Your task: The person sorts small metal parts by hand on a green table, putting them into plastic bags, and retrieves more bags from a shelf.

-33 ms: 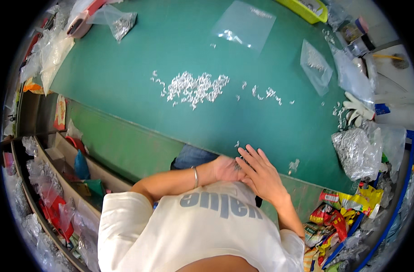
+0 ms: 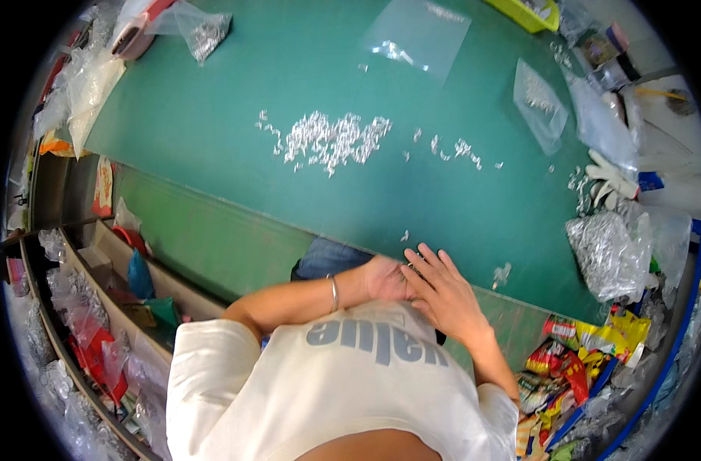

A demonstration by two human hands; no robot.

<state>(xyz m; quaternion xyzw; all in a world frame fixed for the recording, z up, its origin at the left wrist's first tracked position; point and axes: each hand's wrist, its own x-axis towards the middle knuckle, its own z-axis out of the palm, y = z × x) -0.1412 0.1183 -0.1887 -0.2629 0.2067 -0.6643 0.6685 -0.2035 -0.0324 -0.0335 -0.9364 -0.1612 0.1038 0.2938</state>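
The person's 2 hands meet at the near edge of the green table (image 2: 212, 131), close against the body. The left hand (image 2: 385, 278) is cupped, palm turned inward, with a thin silver bangle (image 2: 333, 293) on its wrist. The right hand (image 2: 443, 296) lies over and just beside it, its fingers (image 2: 423, 261) spread and stretched out flat toward the table edge, not curled around anything that can be seen. The left hand's fingers are hidden behind the right hand, so whether they grip anything cannot be told.

Just beyond the fingertips, a few small silvery metal pieces (image 2: 405, 236) lie on the table edge, near but apart from the hands. A second tiny cluster of the same pieces (image 2: 502, 273) sits to the right of the right hand. Well away, in the middle of the table, spreads a large loose heap of small silvery pieces (image 2: 331, 140), with a thinner scatter (image 2: 454, 147) trailing to its right.

Farther back lie a flat clear plastic bag (image 2: 416, 34) and a smaller clear plastic bag holding some pieces (image 2: 540, 104). At the right edge sit a bulging clear bag full of silvery pieces (image 2: 608, 253) and a white work glove (image 2: 608, 178). Another clear bag with pieces (image 2: 201, 31) rests at the far left corner.
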